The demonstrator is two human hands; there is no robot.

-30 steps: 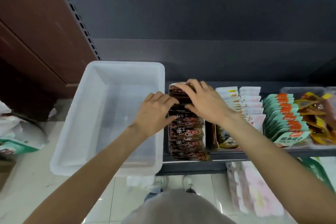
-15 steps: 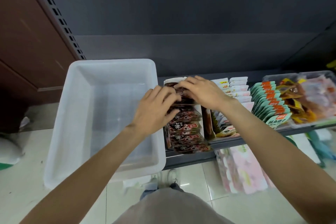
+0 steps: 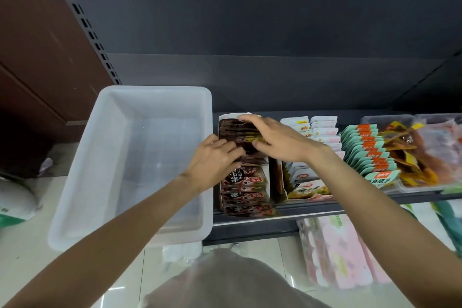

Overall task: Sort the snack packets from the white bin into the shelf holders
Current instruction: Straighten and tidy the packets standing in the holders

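Note:
The white bin [image 3: 82, 210] stands at the left end of the shelf, and no packet shows inside it. Right beside it, a cardboard holder carries a row of dark brown snack packets [image 3: 243, 191]. Both my hands are at the back half of that row. My right hand [image 3: 275, 140] reaches over the rear packets, fingers on top and thumb at the front, gripping a bundle of them. My left hand [image 3: 215, 162] comes in from the bin side and presses its fingers against the packets' left edge. The rear packets are partly hidden under my hands.
Further right on the shelf are holders of white packets [image 3: 322, 130], teal-and-orange packets [image 3: 367, 152] and a clear tray of orange snacks [image 3: 412, 157]. Pink packages [image 3: 337, 252] hang below the shelf edge [image 3: 250, 222]. Bags [image 3: 15, 202] lie on the floor at left.
Both hands stay on the brown packets. The right hand has slid slightly toward the back of the row and the left hand has closed in beside it. The view has shifted a little.

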